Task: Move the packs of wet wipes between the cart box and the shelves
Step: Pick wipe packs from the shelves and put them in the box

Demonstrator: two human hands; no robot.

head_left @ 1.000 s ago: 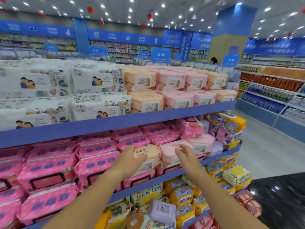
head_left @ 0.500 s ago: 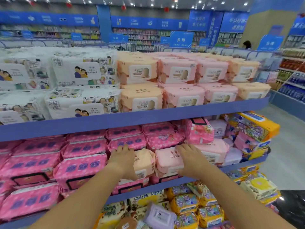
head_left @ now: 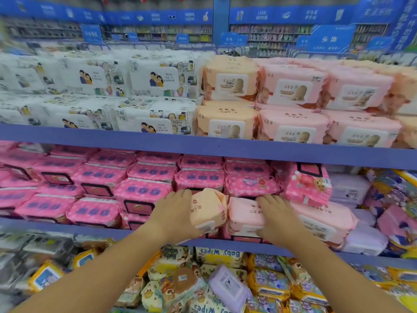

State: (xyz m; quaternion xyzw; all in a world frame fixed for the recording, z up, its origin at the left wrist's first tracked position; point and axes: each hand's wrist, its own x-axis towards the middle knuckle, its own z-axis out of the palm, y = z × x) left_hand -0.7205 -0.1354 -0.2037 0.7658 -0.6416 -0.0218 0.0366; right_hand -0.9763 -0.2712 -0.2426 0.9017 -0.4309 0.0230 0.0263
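magenta packs (head_left: 144, 190) crowd behind the peach pack (head_left: 208, 208) and pale-pink pack (head_left: 244, 213).

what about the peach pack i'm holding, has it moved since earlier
Yes: the peach pack went further in, away from the blue shelf edge, toward the hot pink packs.

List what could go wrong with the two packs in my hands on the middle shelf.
1. The peach pack in the left hand and the pink pack in the right hand sit on other packs near the shelf's front edge. If released carelessly, they may slide off onto the baby-wipes packs below.
2. The tilted spotted pack stands close to the right hand, so a nudge might topple it.
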